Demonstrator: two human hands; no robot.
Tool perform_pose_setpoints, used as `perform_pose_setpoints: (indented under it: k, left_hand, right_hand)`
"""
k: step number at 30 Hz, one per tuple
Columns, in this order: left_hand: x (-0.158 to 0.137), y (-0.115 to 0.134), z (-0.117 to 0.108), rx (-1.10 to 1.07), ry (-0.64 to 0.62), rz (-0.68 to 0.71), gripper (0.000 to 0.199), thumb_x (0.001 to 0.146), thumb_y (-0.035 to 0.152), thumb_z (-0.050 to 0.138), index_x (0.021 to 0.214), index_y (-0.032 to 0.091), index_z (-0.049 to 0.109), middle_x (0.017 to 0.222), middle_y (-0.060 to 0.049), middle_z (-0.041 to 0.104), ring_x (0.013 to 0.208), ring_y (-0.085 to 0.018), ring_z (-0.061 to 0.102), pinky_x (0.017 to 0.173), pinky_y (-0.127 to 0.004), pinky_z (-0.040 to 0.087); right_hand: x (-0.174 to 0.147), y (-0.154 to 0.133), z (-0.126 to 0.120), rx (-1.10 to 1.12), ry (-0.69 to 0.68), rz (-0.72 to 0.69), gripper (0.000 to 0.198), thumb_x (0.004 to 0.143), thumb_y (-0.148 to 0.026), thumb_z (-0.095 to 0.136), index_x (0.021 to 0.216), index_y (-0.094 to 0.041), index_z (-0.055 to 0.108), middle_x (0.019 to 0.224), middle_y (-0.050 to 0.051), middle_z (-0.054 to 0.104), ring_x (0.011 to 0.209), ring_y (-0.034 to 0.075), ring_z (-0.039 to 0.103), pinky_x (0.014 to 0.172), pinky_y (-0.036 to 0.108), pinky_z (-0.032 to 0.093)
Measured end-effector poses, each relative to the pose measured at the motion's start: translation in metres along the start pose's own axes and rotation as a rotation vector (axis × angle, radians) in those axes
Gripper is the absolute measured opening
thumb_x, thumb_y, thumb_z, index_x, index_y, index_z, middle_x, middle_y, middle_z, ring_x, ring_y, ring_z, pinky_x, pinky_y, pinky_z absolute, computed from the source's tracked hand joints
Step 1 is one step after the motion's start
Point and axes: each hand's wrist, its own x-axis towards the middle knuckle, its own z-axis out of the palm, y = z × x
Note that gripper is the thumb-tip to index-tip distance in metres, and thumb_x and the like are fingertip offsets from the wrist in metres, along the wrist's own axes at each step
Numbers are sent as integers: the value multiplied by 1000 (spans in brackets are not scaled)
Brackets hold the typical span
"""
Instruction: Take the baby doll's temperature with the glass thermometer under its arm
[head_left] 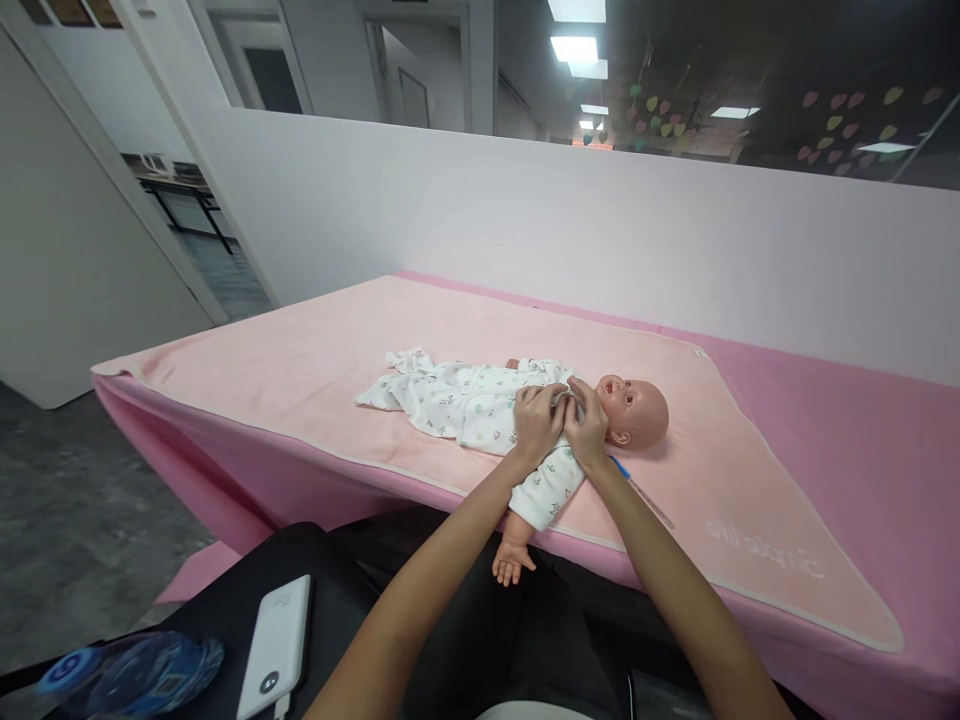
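A baby doll (636, 410) lies on its back on the pink mat, its head to the right. It wears a white patterned romper (469, 400) with long sleeves and legs. At the doll's neckline, my left hand (538, 422) and my right hand (587, 422) meet, both with fingers pinched on the romper's collar. What exactly sits between the fingertips is hidden. One doll arm hangs toward me over the table edge, its bare hand (513, 558) below the cuff. Beside my right forearm lies a thin blue-and-clear stick, perhaps a pen (621, 468).
A pale pink mat (285, 365) covers the table over a darker pink cloth (787, 390). On a black surface at lower left are a white power bank (276, 645) with a cable and a plastic bottle (154, 672). A white partition (600, 230) stands behind the table.
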Motion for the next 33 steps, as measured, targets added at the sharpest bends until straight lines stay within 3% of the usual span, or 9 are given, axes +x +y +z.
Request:
perform_pose_setpoints:
  k: [7, 10, 19, 25, 33]
  left_hand:
    - [1, -5, -14, 11, 3, 34, 15, 78, 18, 48, 90, 19, 57, 84, -2, 66, 80, -18, 56, 84, -36, 34]
    - [2, -14, -25, 27, -2, -36, 17, 76, 15, 48, 88, 20, 57, 85, -1, 65, 83, -19, 54, 84, -36, 33]
    - [-5, -15, -33, 50, -72, -90, 11, 75, 14, 46, 79, 21, 54, 85, 0, 63, 83, -18, 52, 81, -35, 32]
    - [-6, -15, -30, 1, -56, -75, 8, 73, 14, 43, 73, 20, 48, 77, -1, 60, 77, -18, 51, 79, -35, 34]
    - [-7, -18, -30, -30, -65, -81, 7, 78, 22, 43, 75, 20, 49, 73, -1, 59, 73, -18, 52, 79, -35, 36]
  right_hand:
    - [2, -2, 0, -55, 47, -50, 28, 86, -14, 37, 107, -19, 55, 102, 8, 64, 100, 17, 59, 86, 35, 52]
    - [3, -3, 0, -84, 88, -121, 31, 86, -9, 35, 108, -19, 55, 105, 8, 63, 104, 17, 57, 88, 35, 50]
    - [0, -8, -2, -46, 13, -256, 49, 74, 3, 27, 108, -19, 55, 102, 7, 64, 101, 16, 58, 86, 35, 50]
    - [3, -16, -5, -33, -175, -236, 33, 72, -3, 38, 93, -18, 59, 92, 6, 65, 90, 19, 59, 87, 40, 47]
    - [5, -21, -6, -57, -226, -217, 15, 79, -14, 48, 87, -19, 59, 92, 6, 65, 90, 19, 57, 86, 38, 44]
